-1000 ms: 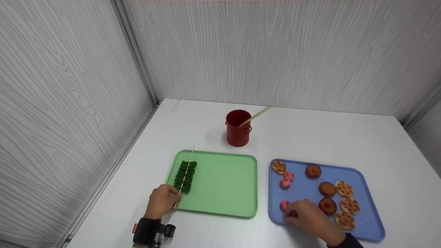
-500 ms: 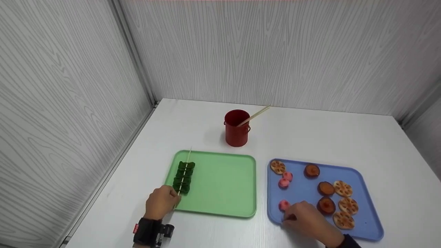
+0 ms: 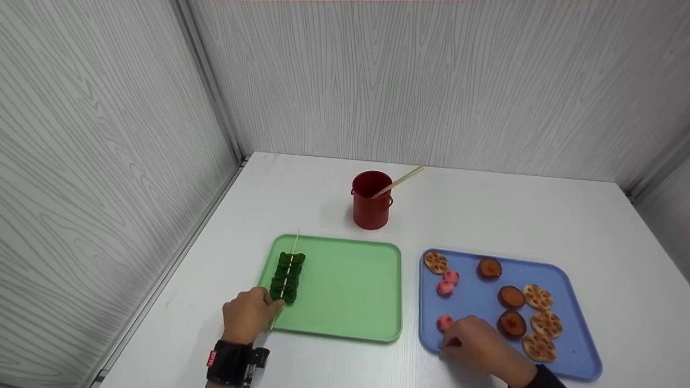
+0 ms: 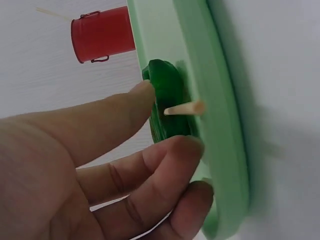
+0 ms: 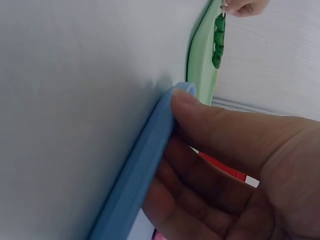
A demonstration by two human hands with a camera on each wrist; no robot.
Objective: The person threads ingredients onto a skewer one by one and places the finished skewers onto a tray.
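Green folded vegetable pieces on a wooden skewer (image 4: 186,108) lie along the left side of the light green tray (image 3: 350,291). My left hand (image 3: 249,314) is at the near end of this kebab (image 3: 286,276). In the left wrist view, thumb and fingers stand apart on either side of the skewer's bare end, thumb tip at the green piece. My right hand (image 3: 475,340) rests on the near left part of the blue tray (image 5: 135,175), thumb on its rim and the other fingers loosely bent inside. Beside it lies a pink ball-like piece (image 3: 444,322).
Lotus root slices (image 3: 539,347), brown mushroom-like rounds (image 3: 511,324) and more pink pieces (image 3: 445,288) lie on the blue tray. Behind the trays a red bucket (image 3: 371,207) holds thin sticks (image 3: 404,179). Tall panels (image 3: 431,81) bound the white table (image 3: 501,215).
The kebab has shifted slightly left and straightened. My left hand has moved a little left, its fingers now loosened from the skewer. My right hand has stayed nearly in place on the blue tray.
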